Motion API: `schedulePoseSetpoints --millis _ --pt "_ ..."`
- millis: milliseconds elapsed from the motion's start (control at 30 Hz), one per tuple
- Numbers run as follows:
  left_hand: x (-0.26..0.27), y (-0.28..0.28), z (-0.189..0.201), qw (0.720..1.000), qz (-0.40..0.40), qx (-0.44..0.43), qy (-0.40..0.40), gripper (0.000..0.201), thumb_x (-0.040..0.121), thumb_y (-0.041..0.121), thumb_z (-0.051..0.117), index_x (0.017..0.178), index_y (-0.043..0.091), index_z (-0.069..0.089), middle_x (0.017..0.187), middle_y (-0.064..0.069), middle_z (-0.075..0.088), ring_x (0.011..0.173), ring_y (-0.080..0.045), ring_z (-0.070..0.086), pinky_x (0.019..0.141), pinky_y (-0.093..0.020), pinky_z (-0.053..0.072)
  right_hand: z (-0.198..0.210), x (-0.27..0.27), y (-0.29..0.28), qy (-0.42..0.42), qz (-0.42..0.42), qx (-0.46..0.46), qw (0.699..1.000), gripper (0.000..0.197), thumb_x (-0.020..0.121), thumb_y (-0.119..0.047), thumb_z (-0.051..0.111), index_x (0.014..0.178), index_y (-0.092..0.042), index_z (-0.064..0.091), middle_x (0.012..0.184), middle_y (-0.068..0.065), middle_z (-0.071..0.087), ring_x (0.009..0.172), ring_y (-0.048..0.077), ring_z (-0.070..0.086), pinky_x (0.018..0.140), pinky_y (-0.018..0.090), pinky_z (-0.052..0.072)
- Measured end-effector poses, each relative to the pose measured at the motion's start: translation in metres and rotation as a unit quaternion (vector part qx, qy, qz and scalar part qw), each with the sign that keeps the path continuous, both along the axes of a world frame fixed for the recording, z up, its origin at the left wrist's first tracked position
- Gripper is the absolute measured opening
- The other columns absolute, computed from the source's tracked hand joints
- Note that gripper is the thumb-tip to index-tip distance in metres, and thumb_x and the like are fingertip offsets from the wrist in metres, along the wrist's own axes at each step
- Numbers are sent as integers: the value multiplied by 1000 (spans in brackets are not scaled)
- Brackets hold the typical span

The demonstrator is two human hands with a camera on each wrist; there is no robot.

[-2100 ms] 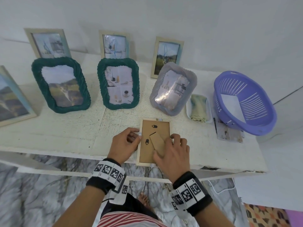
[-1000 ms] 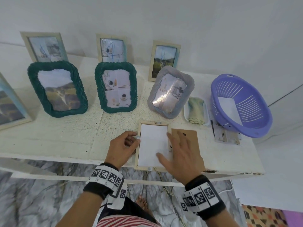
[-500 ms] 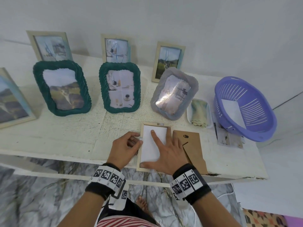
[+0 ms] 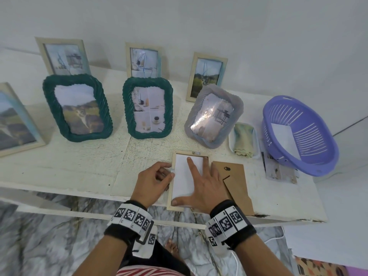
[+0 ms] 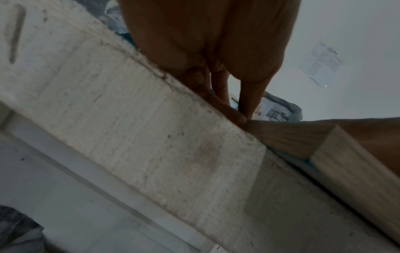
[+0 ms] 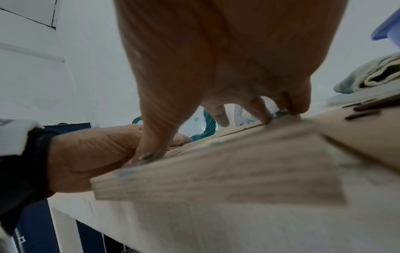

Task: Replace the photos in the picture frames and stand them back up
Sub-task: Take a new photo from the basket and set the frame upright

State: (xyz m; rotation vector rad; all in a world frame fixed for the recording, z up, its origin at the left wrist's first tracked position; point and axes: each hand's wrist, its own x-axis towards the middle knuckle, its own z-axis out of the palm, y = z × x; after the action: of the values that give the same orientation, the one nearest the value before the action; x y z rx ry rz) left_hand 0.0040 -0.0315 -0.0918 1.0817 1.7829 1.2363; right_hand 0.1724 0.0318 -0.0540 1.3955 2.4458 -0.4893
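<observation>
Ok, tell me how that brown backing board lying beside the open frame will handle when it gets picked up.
The brown backing board lies thin and flat on the table, so it is probably light and fairly stiff. With no raised edge showing, it may need sliding to the table edge for the fingers to get under. Its cut-out stand flap looks hinged and could swing loose when lifted.

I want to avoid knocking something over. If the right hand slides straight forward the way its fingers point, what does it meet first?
Probably the grey frame: the right hand points at it, past the open frame's top edge.
</observation>
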Motion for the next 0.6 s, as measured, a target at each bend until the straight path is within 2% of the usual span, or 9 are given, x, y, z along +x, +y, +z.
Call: schedulePoseSetpoints --millis 167,333,433,600 --pt "0 0 1 1000 -1 5 8 21 84 15 75 102 23 68 74 7 67 63 -9 63 62 -32 59 1 -1 -1 -6 -1 6 1000 132 54 -91 53 151 -30 -13 158 21 -9 143 46 2 117 54 11" --pt "1 -1 2 1000 0 4 8 20 84 15 74 103 21 68 75 5 68 64 -7 63 61 -30 59 0 3 0 12 4 5 1000 132 53 -93 51 150 -34 -14 158 19 -13 143 46 2 117 55 12" --pt "0 0 2 1000 4 -1 -2 20 84 15 74 102 21 68 75 4 67 64 -8 63 60 -31 59 -1 1 3 15 9 20 1000 132 47 -96 46 149 -39 -15 157 20 -19 141 45 8 115 54 14" --pt "0 1 2 1000 4 -3 1 20 85 15 74 102 24 68 75 8 67 66 -5 62 64 -34 60 -4 1 5 -18 19 26 999 132 46 -98 36 150 -35 -17 156 21 -20 140 44 9 114 53 12"
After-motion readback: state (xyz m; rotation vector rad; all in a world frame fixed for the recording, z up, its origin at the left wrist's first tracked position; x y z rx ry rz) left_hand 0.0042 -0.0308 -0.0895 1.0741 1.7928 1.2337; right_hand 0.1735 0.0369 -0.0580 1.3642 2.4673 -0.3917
